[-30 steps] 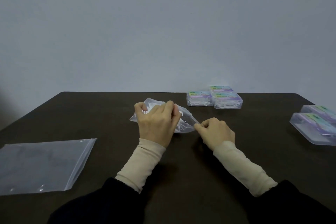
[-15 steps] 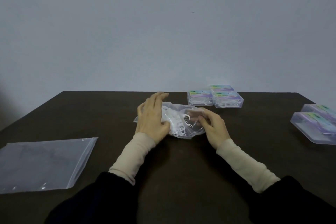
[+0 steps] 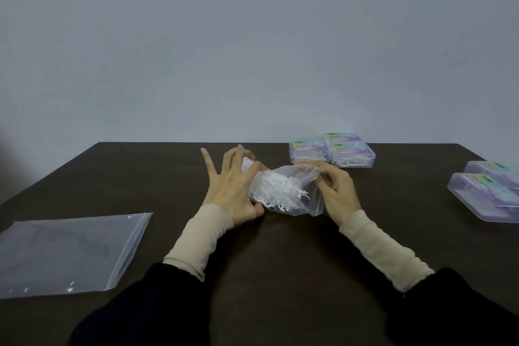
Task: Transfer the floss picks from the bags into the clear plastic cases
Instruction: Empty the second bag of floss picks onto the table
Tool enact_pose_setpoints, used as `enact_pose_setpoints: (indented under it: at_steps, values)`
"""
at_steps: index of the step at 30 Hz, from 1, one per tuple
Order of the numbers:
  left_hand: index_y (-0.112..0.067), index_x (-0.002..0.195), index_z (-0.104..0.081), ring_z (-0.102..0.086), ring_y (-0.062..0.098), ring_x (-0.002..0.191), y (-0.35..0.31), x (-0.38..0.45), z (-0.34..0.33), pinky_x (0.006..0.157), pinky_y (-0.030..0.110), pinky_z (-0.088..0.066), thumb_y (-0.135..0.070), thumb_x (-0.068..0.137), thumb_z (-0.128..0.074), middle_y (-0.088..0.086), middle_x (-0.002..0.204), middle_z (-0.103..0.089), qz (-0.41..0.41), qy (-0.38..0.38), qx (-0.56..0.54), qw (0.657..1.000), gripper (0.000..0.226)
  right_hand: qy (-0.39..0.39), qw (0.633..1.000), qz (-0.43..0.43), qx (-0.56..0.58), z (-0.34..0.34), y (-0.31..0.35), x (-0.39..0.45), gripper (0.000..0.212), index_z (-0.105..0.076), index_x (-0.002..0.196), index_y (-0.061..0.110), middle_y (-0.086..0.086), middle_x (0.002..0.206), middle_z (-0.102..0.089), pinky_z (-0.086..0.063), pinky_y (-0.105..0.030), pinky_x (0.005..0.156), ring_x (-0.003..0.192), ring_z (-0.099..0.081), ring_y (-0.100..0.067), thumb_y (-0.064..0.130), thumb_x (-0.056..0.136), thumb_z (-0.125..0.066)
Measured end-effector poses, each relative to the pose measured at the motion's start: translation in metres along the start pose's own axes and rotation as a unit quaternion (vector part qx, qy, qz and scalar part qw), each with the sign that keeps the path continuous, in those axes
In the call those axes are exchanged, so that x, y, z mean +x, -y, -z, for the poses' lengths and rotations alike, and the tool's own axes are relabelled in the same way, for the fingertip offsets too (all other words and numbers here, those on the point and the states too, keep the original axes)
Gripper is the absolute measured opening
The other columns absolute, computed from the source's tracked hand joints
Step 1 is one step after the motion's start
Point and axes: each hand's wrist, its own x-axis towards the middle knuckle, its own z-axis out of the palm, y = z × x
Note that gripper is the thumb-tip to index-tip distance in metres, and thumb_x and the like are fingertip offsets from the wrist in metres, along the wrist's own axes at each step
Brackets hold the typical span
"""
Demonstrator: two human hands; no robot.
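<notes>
1. A small clear bag (image 3: 304, 191) filled with white floss picks (image 3: 276, 189) is held at the middle of the dark table (image 3: 280, 261), just above its surface.
2. The bag's left end is gripped by the left hand (image 3: 231, 191): thumb and some fingers are curled onto the plastic, while the little finger is stretched out toward 11 o'clock.
3. The bag's right edge is pinched by the right hand (image 3: 335, 194), whose fingers are curled onto the film.
4. The table is a dark brown surface, met at 12 o'clock by a plain pale grey wall (image 3: 252, 36).
5. Three closed clear cases (image 3: 332, 153), with floss picks inside and coloured labels on top, are grouped at 1 o'clock from the bag, near the far edge.
6. Two more clear cases (image 3: 488, 196) are seen at 3 o'clock, partly cut by the frame edge.
7. A flat empty zip bag (image 3: 70, 253) is laid at 8 o'clock, well apart from the hands.
</notes>
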Motion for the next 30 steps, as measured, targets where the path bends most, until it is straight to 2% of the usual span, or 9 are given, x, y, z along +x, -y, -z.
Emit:
enact_pose_setpoints:
  at_steps: [2, 6, 9, 14, 17, 20, 24, 28, 30]
  values:
    - [-0.026, 0.121, -0.042, 0.004, 0.015, 0.144, -0.001, 0.002, 0.002, 0.097, 0.071, 0.020, -0.051, 0.065, -0.060, -0.003, 0.151, -0.018, -0.023, 0.009, 0.009, 1.000, 0.063, -0.009, 1.000, 0.001, 0.005, 0.001, 0.001, 0.000, 0.042, -0.060, 0.090, 0.032, 0.024, 0.093, -0.058, -0.041, 0.001, 0.077, 0.090, -0.052, 0.013, -0.007, 0.090, -0.046]
    - [-0.024, 0.121, -0.037, -0.041, 0.013, 0.125, -0.003, 0.003, 0.006, 0.097, 0.066, 0.024, -0.061, 0.066, -0.059, -0.008, 0.123, -0.049, -0.036, 0.019, -0.018, 0.999, 0.070, -0.019, 1.000, 0.004, 0.001, 0.005, -0.005, 0.003, 0.042, -0.062, 0.088, 0.033, 0.019, 0.092, -0.062, -0.047, -0.008, 0.082, 0.092, -0.058, 0.004, -0.007, 0.089, -0.049]
    - [-0.031, 0.135, -0.031, -0.044, 0.013, 0.118, -0.003, 0.002, 0.010, 0.100, 0.060, 0.024, -0.064, 0.065, -0.060, -0.007, 0.118, -0.045, -0.049, 0.020, -0.021, 0.998, 0.082, -0.025, 1.000, -0.003, 0.001, 0.005, -0.009, 0.007, 0.031, -0.065, 0.103, 0.019, 0.008, 0.102, -0.065, -0.051, -0.020, 0.088, 0.100, -0.061, -0.004, -0.005, 0.089, -0.053]
    - [-0.026, 0.127, -0.044, -0.048, 0.013, 0.115, 0.005, 0.002, 0.014, 0.108, 0.047, 0.021, -0.053, 0.068, -0.065, -0.006, 0.116, -0.050, -0.034, -0.029, -0.079, 0.996, 0.069, -0.034, 0.998, 0.026, 0.040, 0.006, -0.003, 0.005, 0.038, -0.048, 0.101, 0.028, 0.015, 0.105, -0.056, -0.047, -0.009, 0.083, 0.100, -0.056, 0.003, -0.005, 0.084, -0.058]
    - [-0.020, 0.128, -0.039, -0.054, 0.015, 0.110, 0.009, 0.003, 0.015, 0.114, 0.039, 0.009, -0.039, 0.068, -0.069, -0.005, 0.109, -0.058, -0.023, -0.066, -0.139, 0.988, 0.069, -0.110, 0.989, 0.077, -0.069, 0.005, -0.003, 0.005, 0.034, -0.046, 0.095, 0.016, 0.004, 0.098, -0.052, -0.046, -0.011, 0.081, 0.092, -0.054, -0.011, -0.004, 0.077, -0.067]
    - [-0.020, 0.121, -0.042, -0.056, 0.019, 0.105, 0.007, 0.004, 0.015, 0.110, 0.032, -0.016, -0.035, 0.070, -0.067, -0.003, 0.107, -0.061, -0.027, -0.065, -0.164, 0.984, 0.058, -0.169, 0.961, 0.141, -0.165, 0.005, -0.004, 0.006, 0.028, -0.054, 0.086, 0.013, -0.004, 0.096, -0.047, -0.042, -0.011, 0.077, 0.082, -0.049, -0.011, -0.006, 0.072, -0.070]
    - [-0.025, 0.125, -0.044, -0.050, 0.019, 0.111, 0.005, 0.002, 0.008, 0.104, 0.033, -0.023, -0.034, 0.077, -0.062, -0.002, 0.117, -0.055, -0.042, -0.070, -0.124, 0.989, 0.053, -0.098, 0.972, 0.148, -0.155, 0.006, -0.001, 0.006, 0.021, -0.060, 0.091, 0.012, -0.004, 0.091, -0.052, -0.045, -0.005, 0.070, 0.074, -0.050, -0.006, -0.005, 0.079, -0.064]
    - [-0.025, 0.135, -0.039, -0.042, 0.023, 0.120, 0.008, 0.001, 0.002, 0.114, 0.042, -0.006, -0.029, 0.082, -0.059, 0.003, 0.123, -0.048, -0.016, -0.071, -0.091, 0.993, 0.057, 0.033, 0.985, 0.095, -0.143, 0.006, -0.001, 0.005, 0.023, -0.057, 0.110, 0.005, -0.004, 0.105, -0.059, -0.048, -0.018, 0.084, 0.092, -0.057, -0.015, 0.009, 0.087, -0.060]
    - [-0.026, 0.138, -0.034, -0.040, 0.023, 0.122, 0.009, 0.001, 0.002, 0.114, 0.047, 0.005, -0.030, 0.084, -0.057, 0.004, 0.124, -0.046, -0.010, -0.058, -0.088, 0.994, 0.059, 0.104, 0.981, 0.062, -0.151, 0.005, -0.003, 0.004, 0.031, -0.054, 0.115, 0.004, -0.003, 0.109, -0.060, -0.047, -0.012, 0.081, 0.099, -0.058, -0.016, 0.011, 0.086, -0.062]
